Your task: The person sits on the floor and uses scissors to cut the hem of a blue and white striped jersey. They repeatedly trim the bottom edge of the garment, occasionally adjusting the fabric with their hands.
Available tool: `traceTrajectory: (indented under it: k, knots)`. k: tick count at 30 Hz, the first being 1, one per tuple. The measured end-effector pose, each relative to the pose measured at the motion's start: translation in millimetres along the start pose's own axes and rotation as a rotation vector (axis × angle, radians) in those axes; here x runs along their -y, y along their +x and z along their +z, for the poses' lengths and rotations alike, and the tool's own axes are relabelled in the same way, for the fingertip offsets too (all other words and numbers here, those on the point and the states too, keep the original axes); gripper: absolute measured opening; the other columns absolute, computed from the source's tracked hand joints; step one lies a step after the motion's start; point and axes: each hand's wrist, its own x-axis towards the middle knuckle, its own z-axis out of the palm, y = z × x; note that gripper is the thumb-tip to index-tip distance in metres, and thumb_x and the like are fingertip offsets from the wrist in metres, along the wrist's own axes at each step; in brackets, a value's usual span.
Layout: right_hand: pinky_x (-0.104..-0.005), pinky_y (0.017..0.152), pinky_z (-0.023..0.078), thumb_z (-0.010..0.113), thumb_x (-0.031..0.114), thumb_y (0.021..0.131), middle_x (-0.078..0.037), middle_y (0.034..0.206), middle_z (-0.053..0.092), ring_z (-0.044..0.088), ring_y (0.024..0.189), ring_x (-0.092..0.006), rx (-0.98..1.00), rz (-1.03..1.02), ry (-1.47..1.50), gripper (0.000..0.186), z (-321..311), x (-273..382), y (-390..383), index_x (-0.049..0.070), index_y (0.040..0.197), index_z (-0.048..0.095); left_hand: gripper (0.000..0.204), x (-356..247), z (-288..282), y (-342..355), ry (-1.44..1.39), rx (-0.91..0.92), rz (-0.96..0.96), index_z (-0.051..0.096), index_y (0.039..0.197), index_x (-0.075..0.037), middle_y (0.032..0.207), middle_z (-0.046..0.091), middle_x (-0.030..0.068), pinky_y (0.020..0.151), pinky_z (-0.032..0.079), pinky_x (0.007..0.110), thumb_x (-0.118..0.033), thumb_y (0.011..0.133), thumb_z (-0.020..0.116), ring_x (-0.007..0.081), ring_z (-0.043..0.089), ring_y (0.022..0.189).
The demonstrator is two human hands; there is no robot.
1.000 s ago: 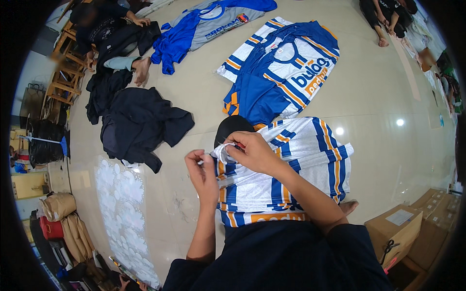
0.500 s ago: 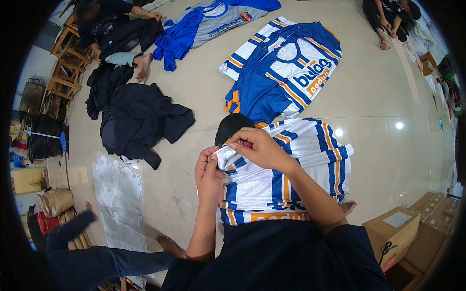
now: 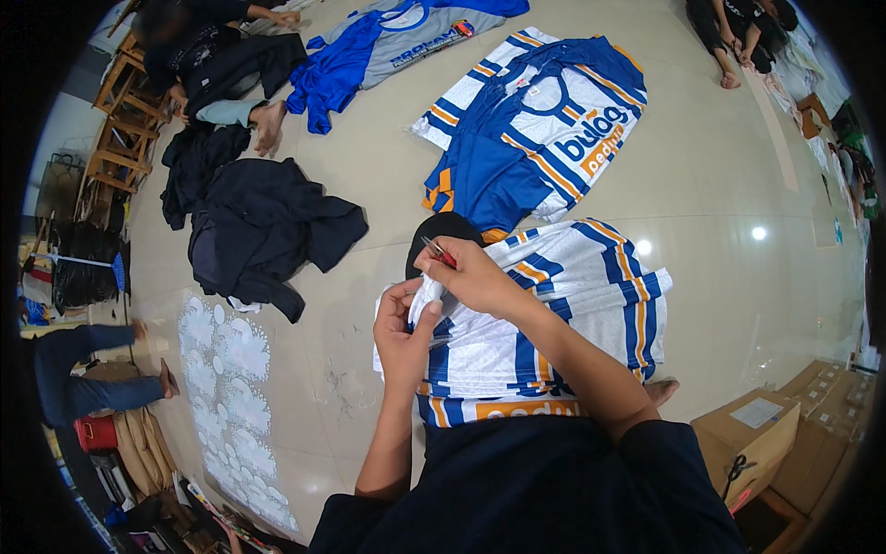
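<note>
Fabric (image 3: 425, 300), white and bunched, sits at the left end of the striped shirt (image 3: 591, 309), which lies in front of the person (image 3: 526, 489). The left hand (image 3: 404, 331) pinches it tightly, while the right hand (image 3: 471, 279) curls closed around a small red tool (image 3: 447, 257), metal tips showing. Beyond the striped shirt lie blue-and-white garments (image 3: 549, 129); dark clothes (image 3: 268, 222) lie to its left, a cardboard box (image 3: 752, 439) to its right.
</note>
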Motion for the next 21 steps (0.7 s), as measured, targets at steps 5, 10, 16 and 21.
traceTrajectory:
  k: [5, 10, 16, 21]
  knots:
    - [-0.0320, 0.072, 0.048, 0.067, 0.019, 0.105, -0.009, 0.082, 0.066, 0.056, 0.077, -0.0126, -0.029, -0.095, -0.051, 0.022, -0.1, 9.4, -5.7, -0.003, 0.105, 0.067, 0.016, 13.1, 1.2, 1.6, 0.073, -0.106, 0.055, 0.068, 0.111, 0.000, 0.099, 0.070, 0.0024, 0.082, 0.050, 0.021, -0.009, 0.100, 0.076, 0.0066, 0.064, 0.089]
    - [-0.0319, 0.072, 0.048, 0.066, 0.017, 0.105, -0.009, 0.081, 0.065, 0.055, 0.076, -0.0124, -0.026, -0.132, -0.068, 0.021, -1.9, 8.5, -6.3, -0.004, 0.105, 0.066, 0.014, 22.0, -9.8, -0.4, -0.036, -0.087, -0.063, 0.064, 0.102, -0.004, 0.095, 0.068, -0.0003, 0.072, 0.045, 0.019, -0.015, 0.105, 0.073, 0.0022, 0.057, 0.083]
    - [-0.0255, 0.070, 0.044, 0.066, 0.014, 0.106, 0.000, 0.083, 0.059, 0.049, 0.077, -0.0063, -0.009, -0.124, -0.080, 0.016, 0.9, 10.1, -5.8, -0.001, 0.109, 0.067, 0.020, 34.2, -16.9, 1.4, -0.091, -0.117, -0.071, 0.056, 0.100, -0.008, 0.085, 0.052, -0.0059, 0.067, 0.037, 0.019, -0.023, 0.114, 0.056, 0.0012, 0.044, 0.075]
    - [-0.0255, 0.069, 0.044, 0.066, 0.014, 0.106, -0.001, 0.082, 0.060, 0.049, 0.075, -0.0064, -0.044, -0.160, -0.117, 0.016, 2.5, 5.2, -6.5, -0.002, 0.109, 0.067, 0.030, 32.9, -14.7, 3.4, -0.021, -0.150, -0.039, 0.052, 0.104, -0.008, 0.085, 0.045, -0.0054, 0.071, 0.036, 0.022, -0.032, 0.119, 0.042, 0.0029, 0.040, 0.077]
